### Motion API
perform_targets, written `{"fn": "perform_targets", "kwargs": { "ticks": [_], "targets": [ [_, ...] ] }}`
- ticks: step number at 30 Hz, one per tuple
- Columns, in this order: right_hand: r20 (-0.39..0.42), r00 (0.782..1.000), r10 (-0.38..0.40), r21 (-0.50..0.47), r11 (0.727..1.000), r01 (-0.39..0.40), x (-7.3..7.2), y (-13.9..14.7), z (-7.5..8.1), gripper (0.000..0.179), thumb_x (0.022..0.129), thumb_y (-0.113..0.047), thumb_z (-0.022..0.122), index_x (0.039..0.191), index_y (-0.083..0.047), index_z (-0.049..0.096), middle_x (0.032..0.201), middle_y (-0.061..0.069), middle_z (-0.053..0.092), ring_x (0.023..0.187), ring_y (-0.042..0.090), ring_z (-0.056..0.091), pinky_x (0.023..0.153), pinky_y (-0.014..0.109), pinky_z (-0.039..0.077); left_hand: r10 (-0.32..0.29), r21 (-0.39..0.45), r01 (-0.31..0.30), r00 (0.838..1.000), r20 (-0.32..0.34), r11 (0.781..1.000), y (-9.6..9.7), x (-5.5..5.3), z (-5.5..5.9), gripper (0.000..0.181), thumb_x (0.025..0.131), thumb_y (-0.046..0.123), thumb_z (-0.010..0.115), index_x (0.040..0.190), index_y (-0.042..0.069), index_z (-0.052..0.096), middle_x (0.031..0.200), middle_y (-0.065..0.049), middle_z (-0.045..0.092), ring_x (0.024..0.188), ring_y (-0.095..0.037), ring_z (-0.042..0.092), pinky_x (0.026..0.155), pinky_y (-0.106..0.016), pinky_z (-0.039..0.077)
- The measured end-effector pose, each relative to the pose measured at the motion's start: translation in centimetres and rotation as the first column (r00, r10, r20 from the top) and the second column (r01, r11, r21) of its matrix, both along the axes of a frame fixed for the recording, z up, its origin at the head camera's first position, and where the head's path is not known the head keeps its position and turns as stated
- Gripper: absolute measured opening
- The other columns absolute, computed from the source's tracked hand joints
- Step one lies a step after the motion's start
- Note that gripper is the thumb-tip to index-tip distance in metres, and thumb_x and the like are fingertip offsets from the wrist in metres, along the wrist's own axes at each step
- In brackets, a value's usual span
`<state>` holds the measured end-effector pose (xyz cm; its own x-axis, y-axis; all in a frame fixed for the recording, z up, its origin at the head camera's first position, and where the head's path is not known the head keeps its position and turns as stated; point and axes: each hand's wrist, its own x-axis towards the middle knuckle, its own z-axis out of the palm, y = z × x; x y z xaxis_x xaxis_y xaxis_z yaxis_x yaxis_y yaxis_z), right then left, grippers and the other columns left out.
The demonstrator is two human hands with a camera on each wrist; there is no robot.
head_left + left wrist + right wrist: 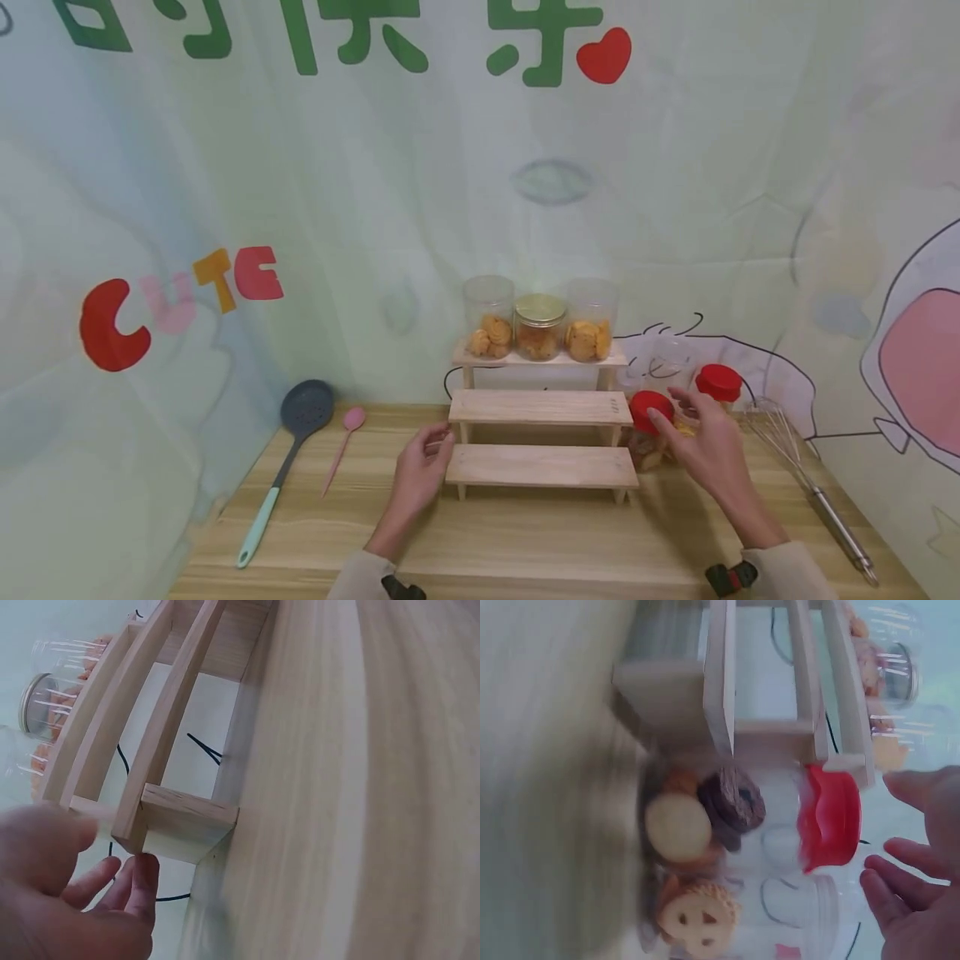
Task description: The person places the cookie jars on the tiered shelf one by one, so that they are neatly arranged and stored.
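Though between hands point(422, 462) point(708, 446), shelf point(540, 406) nearer left.

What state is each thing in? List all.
Left top jar: part full
Middle top jar: lid on
Right top jar: part full
Near side jar: red lid on
Rear side jar: red lid on
Middle side jar: holding cookies, lid unclear
Rack: standing upright
Skimmer: lying down
Pink spoon: lying flat
Whisk: lying down
Left hand: loosely bent
Right hand: open
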<state>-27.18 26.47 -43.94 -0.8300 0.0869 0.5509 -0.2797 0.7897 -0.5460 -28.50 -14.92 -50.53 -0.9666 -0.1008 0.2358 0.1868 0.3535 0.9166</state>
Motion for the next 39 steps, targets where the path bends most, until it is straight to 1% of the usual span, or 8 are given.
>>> {"fn": "perform_targets", "kwargs": {
  "ticks": [2, 4, 9, 12, 19, 27, 33, 39],
  "targets": [
    [0.043, 0.999, 0.010, 0.065, 0.998, -0.013, -0.5, 0.3, 0.3, 0.058, 0.096, -0.028, 0.084, 0.141, 0.004, 0.065, 0.137, 0.031, 0.069, 0.117, 0.050, 0.068, 0.094, 0.065, 0.060, -0.012, 0.000, 0.012, 1.000, 0.012, 1.000, 0.0, 0.2, 0.0, 0.031, 0.107, 0.015, 0.069, 0.133, -0.003, 0.067, 0.125, -0.023, 0.075, 0.116, -0.037, 0.075, 0.098, -0.045, 0.062],
    [0.081, 0.996, 0.027, 0.100, 0.994, -0.035, -1.0, 0.5, 0.5, 0.063, 0.095, -0.030, 0.086, 0.143, 0.004, 0.063, 0.136, 0.032, 0.068, 0.116, 0.050, 0.065, 0.092, 0.065, 0.060, -0.022, 0.002, 0.022, 0.999, 0.038, 1.000, 0.0, 0.3, -0.1, 0.032, 0.105, 0.015, 0.072, 0.132, -0.002, 0.068, 0.124, -0.022, 0.076, 0.113, -0.036, 0.076, 0.095, -0.044, 0.063],
    [0.132, 0.988, 0.077, 0.133, 0.987, -0.095, -1.8, 0.6, -0.1, 0.060, 0.091, -0.026, 0.089, 0.140, 0.001, 0.066, 0.124, 0.025, 0.073, 0.107, 0.040, 0.062, 0.081, 0.050, 0.062, -0.013, 0.019, 0.010, 0.992, 0.128, 1.000, 0.0, 0.4, -0.5, 0.032, 0.106, 0.021, 0.072, 0.131, 0.002, 0.070, 0.128, -0.018, 0.074, 0.118, -0.031, 0.072, 0.100, -0.045, 0.060],
    [0.127, 0.987, 0.094, 0.131, 0.985, -0.110, -1.8, 0.4, -0.5, 0.056, 0.090, -0.023, 0.090, 0.136, -0.001, 0.069, 0.120, 0.021, 0.074, 0.106, 0.036, 0.061, 0.080, 0.045, 0.059, -0.007, 0.048, 0.000, 0.989, 0.151, 0.999, -0.1, 0.6, -0.6, 0.031, 0.106, 0.024, 0.072, 0.129, 0.003, 0.072, 0.126, -0.017, 0.074, 0.117, -0.029, 0.072, 0.096, -0.040, 0.061],
    [0.082, 0.989, 0.121, 0.142, 0.981, -0.132, -2.1, 0.3, -0.6, 0.057, 0.088, -0.019, 0.092, 0.136, 0.003, 0.069, 0.126, 0.026, 0.075, 0.112, 0.042, 0.064, 0.094, 0.061, 0.054, 0.001, 0.084, -0.013, 0.990, 0.139, 0.996, -0.3, 0.8, -0.6, 0.031, 0.105, 0.025, 0.074, 0.125, 0.001, 0.074, 0.126, -0.017, 0.075, 0.116, -0.027, 0.072, 0.084, -0.023, 0.056],
    [0.121, 0.990, 0.078, 0.098, 0.991, -0.090, -2.2, 0.5, -0.4, 0.065, 0.089, -0.022, 0.092, 0.142, 0.005, 0.065, 0.130, 0.029, 0.072, 0.107, 0.039, 0.064, 0.079, 0.037, 0.059, -0.001, 0.113, -0.015, 0.990, 0.143, 0.993, 0.0, 0.4, -1.0, 0.033, 0.105, 0.024, 0.073, 0.127, -0.001, 0.073, 0.126, -0.019, 0.077, 0.120, -0.030, 0.071, 0.088, -0.025, 0.055],
    [0.123, 0.989, 0.078, -0.001, 0.997, -0.078, -1.8, 0.9, 0.1, 0.062, 0.092, -0.020, 0.089, 0.144, 0.002, 0.064, 0.135, 0.029, 0.070, 0.108, 0.044, 0.070, 0.086, 0.053, 0.065, -0.009, 0.118, -0.008, 0.990, 0.137, 0.993, 0.0, 0.6, -1.0, 0.034, 0.105, 0.024, 0.073, 0.128, -0.002, 0.072, 0.124, -0.019, 0.077, 0.118, -0.027, 0.071, 0.085, -0.021, 0.054],
    [0.040, 0.995, 0.096, -0.046, 0.994, -0.094, -1.3, 1.0, 1.6, 0.060, 0.094, -0.017, 0.087, 0.145, 0.001, 0.063, 0.140, 0.030, 0.067, 0.115, 0.049, 0.069, 0.089, 0.062, 0.063, -0.012, 0.117, -0.004, 0.991, 0.135, 0.993, 0.0, 0.7, -0.8, 0.034, 0.105, 0.025, 0.074, 0.126, -0.001, 0.073, 0.125, -0.018, 0.077, 0.119, -0.027, 0.071, 0.085, -0.020, 0.054]
  ]
}}
